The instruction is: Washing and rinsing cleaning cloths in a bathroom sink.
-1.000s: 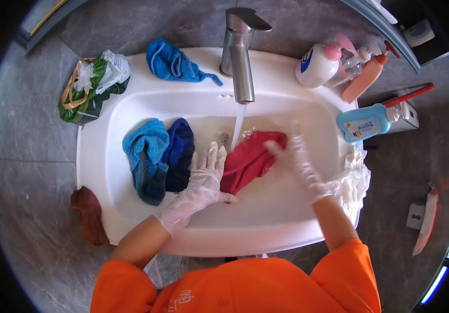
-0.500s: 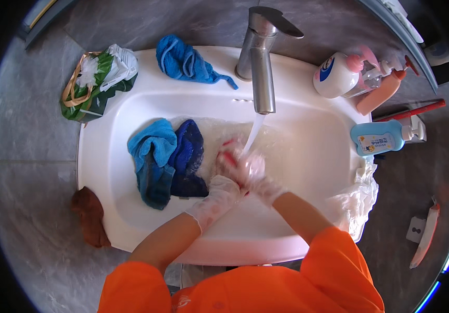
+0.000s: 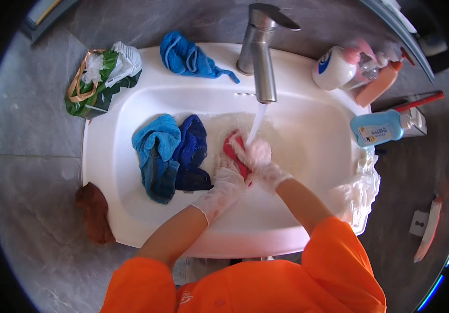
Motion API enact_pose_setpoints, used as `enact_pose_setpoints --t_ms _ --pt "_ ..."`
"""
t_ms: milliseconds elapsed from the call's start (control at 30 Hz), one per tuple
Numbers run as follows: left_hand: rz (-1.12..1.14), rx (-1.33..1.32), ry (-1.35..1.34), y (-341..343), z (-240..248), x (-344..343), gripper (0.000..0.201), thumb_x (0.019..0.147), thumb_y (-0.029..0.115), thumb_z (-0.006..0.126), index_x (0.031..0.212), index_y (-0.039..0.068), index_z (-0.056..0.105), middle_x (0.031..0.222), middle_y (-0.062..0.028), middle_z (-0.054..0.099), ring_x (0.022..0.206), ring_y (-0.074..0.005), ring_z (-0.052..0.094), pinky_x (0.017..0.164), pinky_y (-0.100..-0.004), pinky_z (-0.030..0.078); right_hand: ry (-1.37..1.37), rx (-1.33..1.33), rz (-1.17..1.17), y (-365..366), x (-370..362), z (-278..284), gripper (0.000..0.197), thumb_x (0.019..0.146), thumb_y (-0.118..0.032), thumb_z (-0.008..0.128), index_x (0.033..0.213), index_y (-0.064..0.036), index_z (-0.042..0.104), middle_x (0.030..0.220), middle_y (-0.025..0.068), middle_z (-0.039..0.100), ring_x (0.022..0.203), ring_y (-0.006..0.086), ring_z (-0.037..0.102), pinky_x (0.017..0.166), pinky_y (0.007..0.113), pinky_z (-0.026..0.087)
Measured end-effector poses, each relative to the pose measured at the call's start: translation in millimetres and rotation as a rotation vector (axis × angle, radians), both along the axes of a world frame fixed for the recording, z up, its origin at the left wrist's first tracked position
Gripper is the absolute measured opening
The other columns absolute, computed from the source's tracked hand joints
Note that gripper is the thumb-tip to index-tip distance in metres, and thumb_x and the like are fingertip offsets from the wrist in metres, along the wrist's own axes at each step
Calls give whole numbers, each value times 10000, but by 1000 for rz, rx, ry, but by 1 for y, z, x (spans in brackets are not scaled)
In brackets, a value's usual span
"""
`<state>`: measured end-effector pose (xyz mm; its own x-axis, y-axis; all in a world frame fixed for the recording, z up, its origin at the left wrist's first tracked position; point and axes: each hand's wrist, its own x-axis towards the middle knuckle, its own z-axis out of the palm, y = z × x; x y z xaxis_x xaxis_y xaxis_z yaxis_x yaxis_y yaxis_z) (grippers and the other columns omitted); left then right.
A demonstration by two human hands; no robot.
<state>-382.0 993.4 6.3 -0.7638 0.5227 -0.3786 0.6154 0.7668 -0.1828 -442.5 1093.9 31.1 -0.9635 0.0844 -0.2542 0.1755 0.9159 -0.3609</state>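
Observation:
Under the running water of the tap (image 3: 264,73), both my hands, in clear thin gloves, work a red cloth (image 3: 232,148) low in the white sink (image 3: 313,229). My left hand (image 3: 228,168) holds the cloth from the left and below, its fingers partly hidden. Pressed on the cloth from the right, my right hand (image 3: 259,154) is closed and slightly blurred. Just left of my hands lie a wet dark blue cloth (image 3: 191,154) and a lighter blue cloth (image 3: 157,156), side by side in the basin.
Another blue cloth (image 3: 189,56) rests on the back rim, beside a green-and-white bag (image 3: 102,78). A brown cloth (image 3: 96,211) hangs over the left edge. At right stand a white pump bottle (image 3: 334,69), an orange bottle (image 3: 379,84), a blue bottle (image 3: 378,128) and crumpled clear plastic (image 3: 357,195).
My hands have shifted slightly on the red cloth, and more of it shows between them. The whole view has moved a little; the other cloths lie as before.

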Motion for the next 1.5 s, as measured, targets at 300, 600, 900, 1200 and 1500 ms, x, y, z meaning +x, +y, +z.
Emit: enact_pose_setpoints --t_ms 300,600,900,1200,1500 --pt "180 737 -479 -39 75 -18 969 746 431 653 1426 59 71 1438 -266 127 1339 -419 113 1088 -475 114 355 -569 175 122 6 34 279 750 -225 675 996 -108 615 1026 120 608 1001 334 535 891 384 432" --pt "170 281 -274 -4 25 -15 1200 663 695 564 1395 -67 -6 1465 -252 -11 1366 -379 -26 1088 -493 -20 333 166 -31 67 16 -8 559 752 -353 644 1215 -73 504 1133 185 542 1055 345 515 891 394 435" --pt "178 75 -460 13 0 -20 677 838 574 383 1288 71 348 1231 -191 378 1217 -384 304 1018 -533 197 286 -72 328 -2 39 17 239 757 -343 631 854 -125 639 854 123 609 782 303 602 676 406 490" --pt "481 387 -531 5 -15 -14 452 880 497 422 999 113 630 856 -130 629 989 -289 558 861 -429 441 68 -252 93 10 16 25 202 780 -324 586 853 -147 648 754 145 612 731 314 611 645 423 491" --pt "1568 1792 -1470 18 -16 -8 451 884 491 427 1080 102 546 1002 -73 580 960 -241 538 860 -389 423 146 41 -97 20 -15 -32 194 771 -324 601 804 -140 655 771 162 620 723 330 615 622 438 494"
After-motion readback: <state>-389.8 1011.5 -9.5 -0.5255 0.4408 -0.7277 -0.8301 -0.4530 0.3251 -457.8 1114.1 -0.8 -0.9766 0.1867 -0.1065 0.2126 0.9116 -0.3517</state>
